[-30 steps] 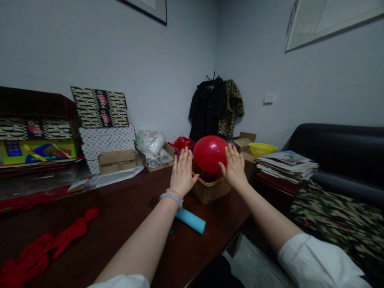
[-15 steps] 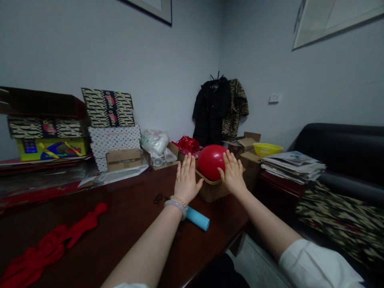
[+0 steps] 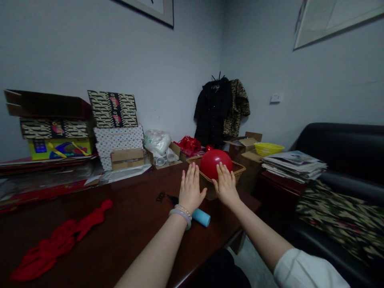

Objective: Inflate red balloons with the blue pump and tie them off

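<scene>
A red balloon (image 3: 214, 162) rests in a wicker basket (image 3: 239, 171) on the dark wooden table. My left hand (image 3: 191, 190) is raised in front of the basket's left side, fingers stretched out, holding nothing. Close in front of the balloon is my right hand (image 3: 225, 185), fingers extended and empty; I cannot tell whether its fingertips touch the balloon. A blue cylinder (image 3: 201, 217) lies on the table, partly hidden behind my left wrist. Left of that are a black item (image 3: 172, 199) and thin black loops (image 3: 161, 196).
A crumpled red cloth (image 3: 64, 240) lies at the table's left. Patterned boxes (image 3: 118, 138) and plastic bags (image 3: 157, 142) line the back. A yellow basket (image 3: 268, 149) and a stack of papers (image 3: 294, 165) stand right, beside a black sofa (image 3: 339, 148).
The balloon sits a little lower, and more of the basket's rim shows. My right hand has moved slightly left and down, and my left hand is slightly lower. The view has shifted a little.
</scene>
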The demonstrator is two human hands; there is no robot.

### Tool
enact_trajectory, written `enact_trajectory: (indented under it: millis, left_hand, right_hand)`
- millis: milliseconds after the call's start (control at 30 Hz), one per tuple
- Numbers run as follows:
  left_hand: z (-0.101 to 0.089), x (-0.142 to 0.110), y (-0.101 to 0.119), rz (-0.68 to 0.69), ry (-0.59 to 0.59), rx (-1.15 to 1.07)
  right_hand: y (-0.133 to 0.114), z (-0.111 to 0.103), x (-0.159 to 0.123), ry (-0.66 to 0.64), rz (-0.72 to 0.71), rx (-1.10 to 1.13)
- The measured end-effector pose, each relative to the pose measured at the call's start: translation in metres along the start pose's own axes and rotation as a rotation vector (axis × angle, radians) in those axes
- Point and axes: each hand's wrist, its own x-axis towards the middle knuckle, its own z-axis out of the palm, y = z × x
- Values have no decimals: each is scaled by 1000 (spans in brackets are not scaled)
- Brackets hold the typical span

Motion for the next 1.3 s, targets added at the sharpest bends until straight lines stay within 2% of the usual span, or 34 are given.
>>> enact_trajectory:
  millis: [167,267,433,600,867,1000,1167,1233,1300]
  left_hand:
    - [-10,-20,3,-43,-20,20]
    - [-21,-36,0,-69,-45,44]
    - [-43,-68,-15,-104,-55,98]
    - [-73,-110,-36,-164,-74,154]
    - [-136,-196,-90,-282,-150,261]
    - [-167,-235,-119,-342,-198,308]
    - [-200,-281,-161,-493,-265,355]
    - [-210,-297,-182,-606,-335,372]
    - [-219,-310,-204,-782,-386,399]
  right_hand:
    - [-18,2,-19,-36,-5,24]
    - [-38,4,-30,-62,-23,49]
    - [-85,10,-48,-102,-67,100]
    - [-144,18,-66,-168,-127,166]
    - [-258,29,-98,-329,-245,314]
    - [-303,30,-112,-405,-290,370]
    - [-337,29,-126,-527,-311,421]
    - [-345,30,-131,-603,-299,439]
    - [-350,34,-135,-661,-288,453]
